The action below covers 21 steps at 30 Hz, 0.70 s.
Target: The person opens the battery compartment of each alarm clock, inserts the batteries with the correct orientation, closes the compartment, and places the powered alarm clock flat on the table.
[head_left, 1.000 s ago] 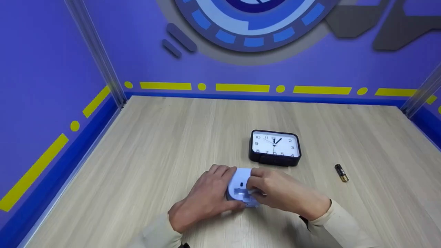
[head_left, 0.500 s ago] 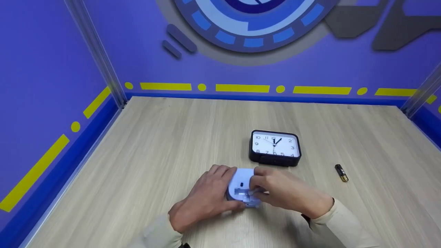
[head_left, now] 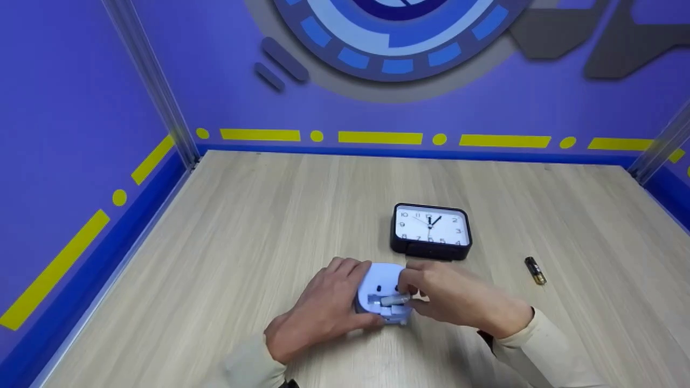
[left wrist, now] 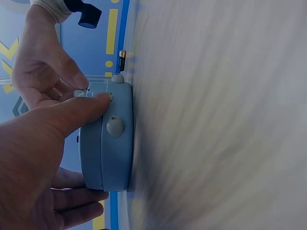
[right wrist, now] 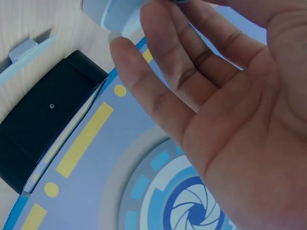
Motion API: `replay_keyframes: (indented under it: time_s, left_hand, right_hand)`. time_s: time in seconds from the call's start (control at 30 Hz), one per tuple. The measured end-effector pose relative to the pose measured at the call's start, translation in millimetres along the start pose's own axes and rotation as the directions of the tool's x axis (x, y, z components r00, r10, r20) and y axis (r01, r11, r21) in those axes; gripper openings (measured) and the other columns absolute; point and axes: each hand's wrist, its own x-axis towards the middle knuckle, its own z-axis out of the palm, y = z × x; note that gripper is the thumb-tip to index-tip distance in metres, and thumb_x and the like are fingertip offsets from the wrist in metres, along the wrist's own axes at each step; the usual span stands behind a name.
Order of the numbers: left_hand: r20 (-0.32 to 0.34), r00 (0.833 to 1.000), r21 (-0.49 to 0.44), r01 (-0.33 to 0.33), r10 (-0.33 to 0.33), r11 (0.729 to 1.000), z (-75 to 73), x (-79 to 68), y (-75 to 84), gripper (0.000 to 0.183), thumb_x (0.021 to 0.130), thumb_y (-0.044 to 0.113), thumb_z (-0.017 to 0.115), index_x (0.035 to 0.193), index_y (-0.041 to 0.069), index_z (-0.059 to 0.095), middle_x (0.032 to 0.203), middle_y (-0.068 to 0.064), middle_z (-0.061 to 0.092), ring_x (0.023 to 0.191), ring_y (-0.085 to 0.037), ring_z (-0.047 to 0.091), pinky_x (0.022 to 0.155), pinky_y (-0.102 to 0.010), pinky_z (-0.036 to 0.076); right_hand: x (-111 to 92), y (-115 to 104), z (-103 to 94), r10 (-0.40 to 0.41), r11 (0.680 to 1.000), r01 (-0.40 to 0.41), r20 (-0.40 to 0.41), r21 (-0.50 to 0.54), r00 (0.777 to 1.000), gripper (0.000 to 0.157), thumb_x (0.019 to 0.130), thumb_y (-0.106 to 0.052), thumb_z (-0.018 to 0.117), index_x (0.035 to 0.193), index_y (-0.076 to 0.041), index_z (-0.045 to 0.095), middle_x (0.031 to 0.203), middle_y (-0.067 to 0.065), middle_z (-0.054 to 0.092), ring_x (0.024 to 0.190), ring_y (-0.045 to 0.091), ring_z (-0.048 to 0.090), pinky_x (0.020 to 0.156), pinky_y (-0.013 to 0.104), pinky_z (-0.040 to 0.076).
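Observation:
A light blue round clock (head_left: 384, 276) lies back side up on the table, its battery compartment uncovered. My left hand (head_left: 329, 302) grips its left side; in the left wrist view the thumb (left wrist: 91, 108) presses on the clock's side, near a small rounded foot (left wrist: 115, 126). My right hand (head_left: 447, 293) pinches the right end of a pale grey battery (head_left: 394, 300), which sits tilted over the compartment. In the right wrist view, the fingers (right wrist: 158, 52) hide most of the clock (right wrist: 115, 14).
Behind the hands stands a black rectangular clock (head_left: 431, 226) with a white dial. A black and gold battery (head_left: 535, 270) lies on the table (head_left: 259, 215) to the right. The right wrist view shows a light blue flat piece with a tab (right wrist: 24, 50) on the table.
My right hand has shifted slightly right, away from the compartment. More of the clock's back and the pale battery now show, the battery's right end raised. The left hand stays still.

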Motion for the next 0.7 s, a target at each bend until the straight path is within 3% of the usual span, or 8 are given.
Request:
replay_keyframes:
  time_s: [0.33,0.7]
  left_hand:
    - [-0.019,1.0,0.008,-0.016,0.016,1.0,1.0,-0.9,-0.4,0.085,0.086,0.058,0.084,0.148,0.008,0.054,0.137,-0.006,0.061,0.127,-0.023,0.053,0.102,-0.046,0.048]
    - [-0.023,0.999,0.011,-0.028,0.029,1.0,1.2,-0.6,-0.5,0.085,0.086,0.059,0.083,0.147,0.008,0.055,0.135,-0.006,0.061,0.126,-0.023,0.053,0.103,-0.044,0.048]
  right_hand:
    - [3.6,-0.7,6.8,-0.034,0.999,0.034,-0.048,-0.017,0.998,0.023,0.084,0.001,0.085,0.087,-0.012,0.067,0.084,-0.005,0.058,0.07,0.004,0.053,0.06,0.024,0.047]
    - [3.0,1.0,3.6,-0.014,0.999,0.014,-0.012,0.03,1.0,0.019,0.086,0.004,0.083,0.09,-0.011,0.071,0.088,-0.005,0.062,0.077,0.006,0.057,0.065,0.027,0.051]
